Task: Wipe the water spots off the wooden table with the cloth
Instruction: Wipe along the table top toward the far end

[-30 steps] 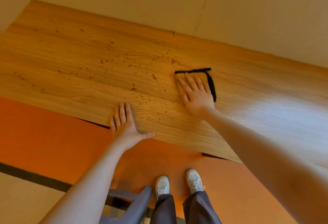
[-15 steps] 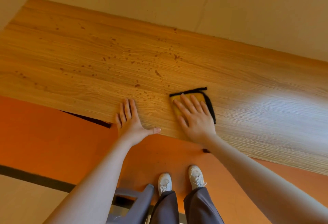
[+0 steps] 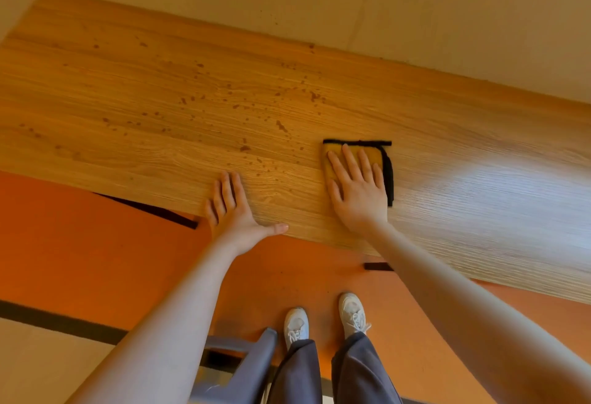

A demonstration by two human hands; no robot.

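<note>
The wooden table (image 3: 128, 100) spans the view, with several dark water spots (image 3: 281, 125) scattered over its left and middle parts. A folded yellow cloth with a black edge (image 3: 361, 149) lies on the table just right of the spots. My right hand (image 3: 358, 192) presses flat on the cloth, fingers spread and pointing away from me, covering most of it. My left hand (image 3: 233, 208) rests flat on the table's near edge, left of the cloth, thumb stretched out along the edge and holding nothing.
A beige wall (image 3: 415, 4) runs along the table's far edge. Below the near edge are an orange floor (image 3: 80, 243), my white shoes (image 3: 295, 323) and a grey chair (image 3: 246, 368) by my left leg. Bright glare (image 3: 511, 186) covers the table's right part.
My right hand drew the cloth from mid-table toward the near edge, then slid it slightly away again. My left hand stayed planted on the edge.
</note>
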